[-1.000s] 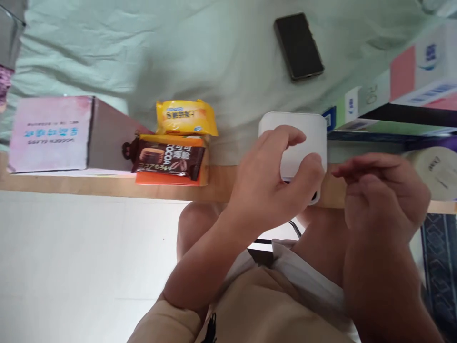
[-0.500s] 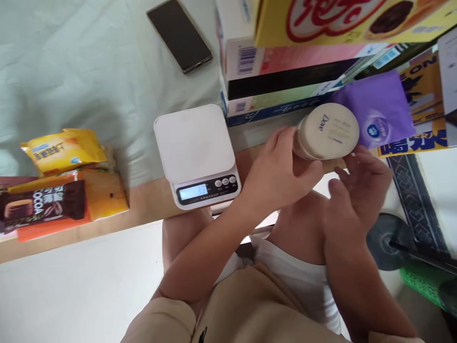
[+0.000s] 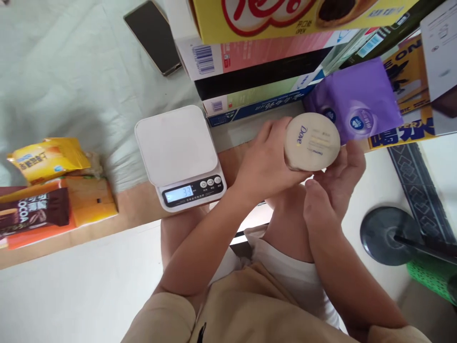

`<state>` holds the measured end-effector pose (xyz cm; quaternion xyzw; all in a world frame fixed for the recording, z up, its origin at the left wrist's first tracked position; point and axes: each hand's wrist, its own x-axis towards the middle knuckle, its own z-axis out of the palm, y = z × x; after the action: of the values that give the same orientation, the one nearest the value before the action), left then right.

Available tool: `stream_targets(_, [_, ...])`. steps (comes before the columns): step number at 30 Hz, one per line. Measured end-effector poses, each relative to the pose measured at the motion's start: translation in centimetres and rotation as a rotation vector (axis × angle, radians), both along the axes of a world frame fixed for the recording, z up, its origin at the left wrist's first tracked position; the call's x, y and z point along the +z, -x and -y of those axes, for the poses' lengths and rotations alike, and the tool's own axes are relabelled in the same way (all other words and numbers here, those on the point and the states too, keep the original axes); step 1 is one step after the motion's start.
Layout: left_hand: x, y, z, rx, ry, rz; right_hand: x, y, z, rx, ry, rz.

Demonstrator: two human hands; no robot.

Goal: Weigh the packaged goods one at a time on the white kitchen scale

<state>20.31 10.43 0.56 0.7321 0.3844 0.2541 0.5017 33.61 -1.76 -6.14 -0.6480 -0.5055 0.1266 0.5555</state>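
My left hand (image 3: 264, 164) is closed around the left side of a round cream-coloured Dove jar (image 3: 314, 143), with its lid facing up at me. Close by the jar's lower right side is my right hand (image 3: 333, 188), its thumb apart from its bent fingers. Some of those fingertips pass behind the jar, so whether they touch it is hidden. To the left of my left hand, a white kitchen scale (image 3: 178, 145) has a bare platform, and its lit display (image 3: 180, 193) seems to read 33.
Stacked boxes (image 3: 264, 76) rise behind the jar, beside a purple tissue pack (image 3: 357, 105). A phone (image 3: 153, 38) lies on the pale cloth (image 3: 89, 71). Snack packets, one yellow (image 3: 50, 159) and one brown (image 3: 35, 212), rest at the left. A round black base (image 3: 389, 233) stands on the floor.
My left hand has closed further round the jar, and the jar has shifted slightly left and down from the purple pack. My right hand has moved left with it. The view has shifted.
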Motion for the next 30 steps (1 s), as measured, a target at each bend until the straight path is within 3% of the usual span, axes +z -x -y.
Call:
stream_targets(3, [0.9, 1.1, 0.5, -0.067, -0.050, -0.051, 0.2, 0.2, 0.1, 0.016, -0.022, 0.046])
stream_targets(6, [2.2, 2.9, 0.8, -0.058, -0.079, -0.093, 1.9, 1.3, -0.3, 0.022, -0.040, 0.135])
stream_targets(10, [4.0, 7.2, 0.7, 0.071, -0.113, -0.031, 4.9, 4.2, -2.3, 0.119, -0.088, 0.221])
stream_targets(13, [4.5, 11.6, 0.2, 0.206, -0.111, 0.035, 6.2, 7.6, -5.0, 0.248, -0.080, 0.275])
stream_targets(17, [3.8, 17.0, -0.7, 0.414, -0.143, 0.036, 6.4, 12.6, -8.6, 0.359, -0.058, 0.366])
stream_targets(20, [2.7, 19.2, -1.0, 0.479, -0.129, 0.022, 5.9, 14.5, -10.0, 0.424, -0.004, 0.376])
stream_targets(27, [1.6, 19.2, -0.5, 0.374, -0.105, -0.020, 3.8, 12.8, -10.1, 0.453, -0.122, 0.328])
stream_targets(30, [0.8, 20.9, -1.4, 0.396, -0.123, 0.090, 3.0, 11.6, -10.3, 0.390, -0.141, 0.221])
